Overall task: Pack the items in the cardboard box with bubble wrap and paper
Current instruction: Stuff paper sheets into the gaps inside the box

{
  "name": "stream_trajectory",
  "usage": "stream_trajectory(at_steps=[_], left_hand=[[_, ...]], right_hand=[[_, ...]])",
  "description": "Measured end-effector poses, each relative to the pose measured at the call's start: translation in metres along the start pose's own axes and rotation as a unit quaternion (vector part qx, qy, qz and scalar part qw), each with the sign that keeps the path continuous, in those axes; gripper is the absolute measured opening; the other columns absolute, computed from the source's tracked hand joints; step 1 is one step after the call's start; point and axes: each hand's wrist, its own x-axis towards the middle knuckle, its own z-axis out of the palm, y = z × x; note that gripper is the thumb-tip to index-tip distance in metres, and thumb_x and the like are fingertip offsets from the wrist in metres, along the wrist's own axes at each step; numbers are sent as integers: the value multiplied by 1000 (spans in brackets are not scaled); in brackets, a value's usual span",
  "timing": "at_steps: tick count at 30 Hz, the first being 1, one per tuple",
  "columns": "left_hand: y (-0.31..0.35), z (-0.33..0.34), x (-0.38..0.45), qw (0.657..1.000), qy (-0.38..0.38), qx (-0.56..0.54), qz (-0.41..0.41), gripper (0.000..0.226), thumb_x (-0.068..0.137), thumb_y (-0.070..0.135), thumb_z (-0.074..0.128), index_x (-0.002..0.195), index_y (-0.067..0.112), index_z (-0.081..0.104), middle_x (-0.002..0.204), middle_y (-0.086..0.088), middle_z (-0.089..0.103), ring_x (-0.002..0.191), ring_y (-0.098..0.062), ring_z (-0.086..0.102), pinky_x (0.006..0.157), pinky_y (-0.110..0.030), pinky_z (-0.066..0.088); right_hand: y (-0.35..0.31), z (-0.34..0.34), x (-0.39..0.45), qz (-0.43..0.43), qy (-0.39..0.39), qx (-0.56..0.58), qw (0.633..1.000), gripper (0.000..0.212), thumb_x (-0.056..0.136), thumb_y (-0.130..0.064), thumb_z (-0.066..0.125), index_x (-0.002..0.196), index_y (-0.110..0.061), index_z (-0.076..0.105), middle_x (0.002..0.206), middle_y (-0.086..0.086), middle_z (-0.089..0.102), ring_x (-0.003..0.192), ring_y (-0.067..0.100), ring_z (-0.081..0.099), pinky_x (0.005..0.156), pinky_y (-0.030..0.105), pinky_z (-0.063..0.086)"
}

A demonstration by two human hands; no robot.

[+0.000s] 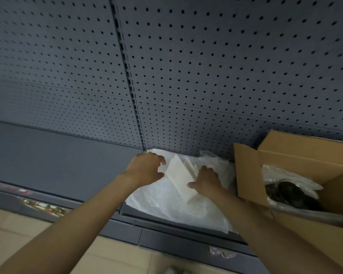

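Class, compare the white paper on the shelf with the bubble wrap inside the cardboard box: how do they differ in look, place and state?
The white paper is opaque and matte; the bubble wrap is clear and glossy. The paper lies spread on the grey shelf, its front edge hanging over; the bubble wrap sits inside the cardboard box. The left hand and right hand handle the paper; nothing touches the bubble wrap, which covers a dark item. Both are crumpled sheets.

Bare shelf (53, 155) leftward (box (248, 175) rightward)
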Motion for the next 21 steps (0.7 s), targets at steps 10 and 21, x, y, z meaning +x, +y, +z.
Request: stream_trajectory(at_steps=[10, 21], left_hand=[[-19, 22, 6, 999, -29, -6, -18, 57, 91, 35, 57, 143, 29, 34, 125, 5, 61, 111, -17, 59, 99, -33, 40], [-24, 8, 15, 999, -32, -3, -22, 63, 90, 35, 58, 146, 29, 28, 135, 2, 54, 117, -21, 56, 99, -35, 44]], right_hand=[[0, 21, 26, 79, -12, 25, 996, 61, 73, -46, 74, 118, -9, 58, 122, 9, 61, 111, 28, 58, 89, 33, 49], [-19, 16, 17, 27, -16, 44, 999, 63, 68, -44, 77, 118, -11, 59, 121, 8, 61, 114, 25, 54, 88, 33, 52]])
